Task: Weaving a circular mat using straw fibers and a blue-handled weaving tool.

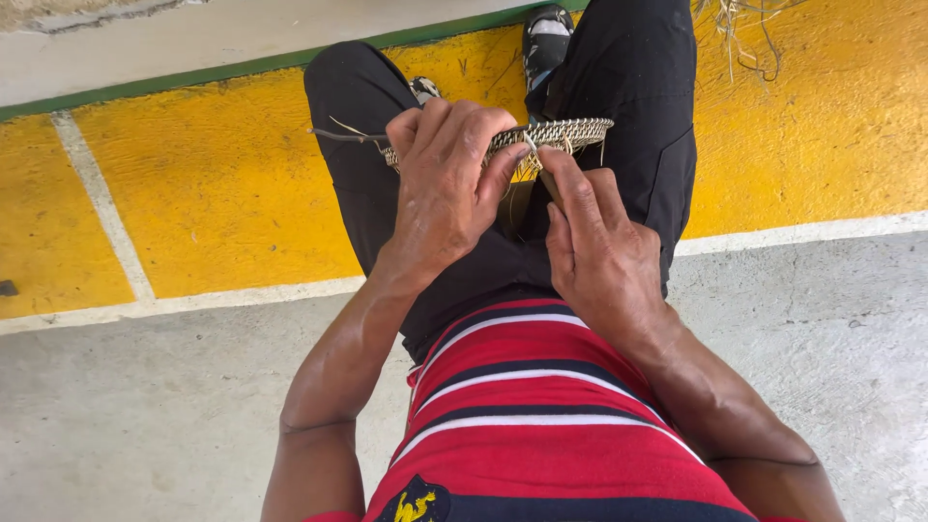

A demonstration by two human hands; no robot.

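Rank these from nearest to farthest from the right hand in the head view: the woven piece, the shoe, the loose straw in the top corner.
From the right hand:
1. Woven piece: touched by the fingertips, just above the hand over the lap.
2. Shoe: farther up, on the yellow floor by the green stripe.
3. Loose straw: farthest, top right corner.
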